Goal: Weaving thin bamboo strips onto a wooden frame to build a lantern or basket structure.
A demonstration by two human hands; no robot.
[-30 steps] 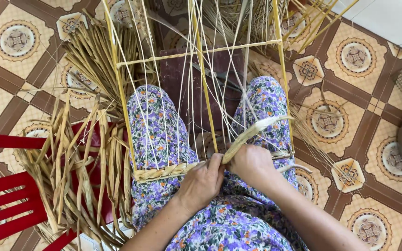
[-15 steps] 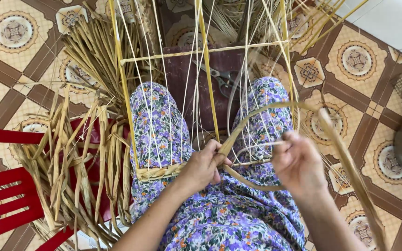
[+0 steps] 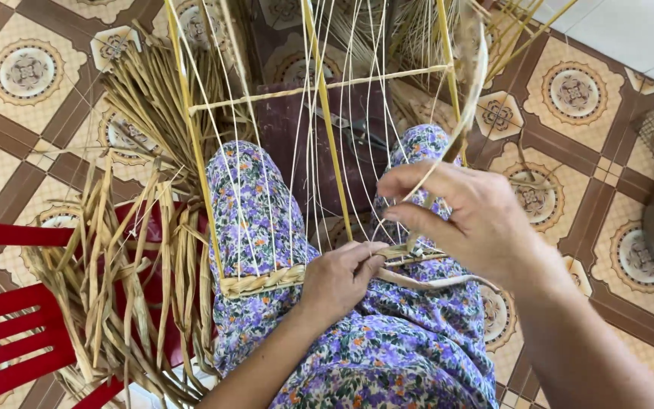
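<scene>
Comparing with a second ago, the big change is the right hand (image 3: 467,216): back then it sat low beside the left one on the woven edge, half a second ago it swung out wide to the right with the strand looping behind it, and now it's raised in front of the frame, fingers pinched on that flat dried-leaf strand (image 3: 472,91) and drawing it up taut. My read is that one pass through the uprights is done and the slack is being pulled out before the next one.

Left hand (image 3: 338,280) hasn't budged: it's closed on the braided band (image 3: 263,282), thumb and fingers pressing right where the strand comes out, just beside the middle bamboo stick (image 3: 327,129).

Materials-wise: the frame (image 3: 319,87) is pale yellow bamboo slats, smooth and straight, strung with lots of thin whitish cords (image 3: 372,136) running vertically. The band at the bottom is plaited, chunky and straw-coloured, resting across the lap on floral purple fabric (image 3: 387,356). Loose dried leaves (image 3: 123,273), flat, papery and a bit curled, lie piled on a red plastic chair (image 3: 9,341) to the left. Patterned floor tiles (image 3: 28,72) underneath.
</scene>
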